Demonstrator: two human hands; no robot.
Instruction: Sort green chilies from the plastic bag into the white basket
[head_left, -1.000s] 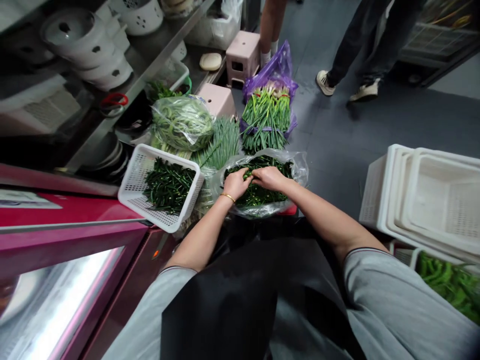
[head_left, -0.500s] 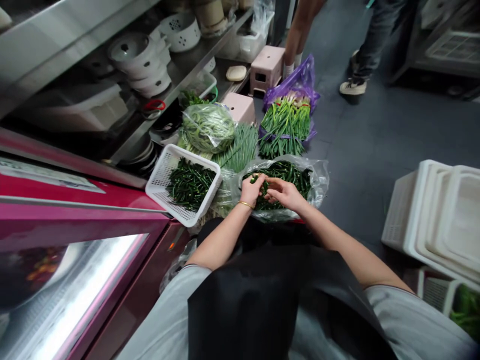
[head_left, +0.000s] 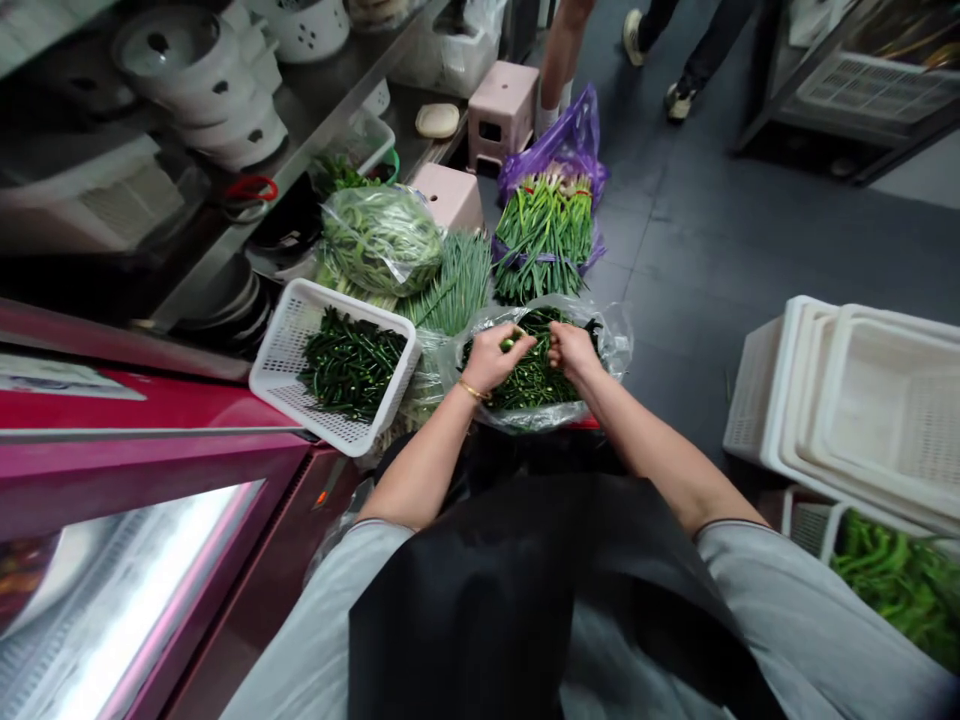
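An open clear plastic bag [head_left: 619, 340] of thin dark green chili peppers [head_left: 536, 383] lies in front of me. Above its left part, my left hand [head_left: 495, 355], with a gold bracelet at the wrist, is closed on some green chili peppers [head_left: 509, 344]. My right hand [head_left: 571, 350] hovers over the bag's right part, its fingers pinched together; whatever they hold is too small to make out. A gap separates the two hands. To the left, a white perforated basket [head_left: 276, 385] contains more dark green chili peppers [head_left: 352, 365].
Beyond the bag lie garlic chives [head_left: 544, 225] in a purple bag [head_left: 589, 125] and a bag of leafy greens [head_left: 382, 240]. Pink stools [head_left: 504, 105] stand by the shelf. White crates [head_left: 776, 390] are stacked at right, above green peppers [head_left: 892, 570]. Two people's legs show at the top.
My hands have moved apart, the right one drawing away from the left with its fingers closed. The view has shifted slightly right, and a person in the background has stepped.
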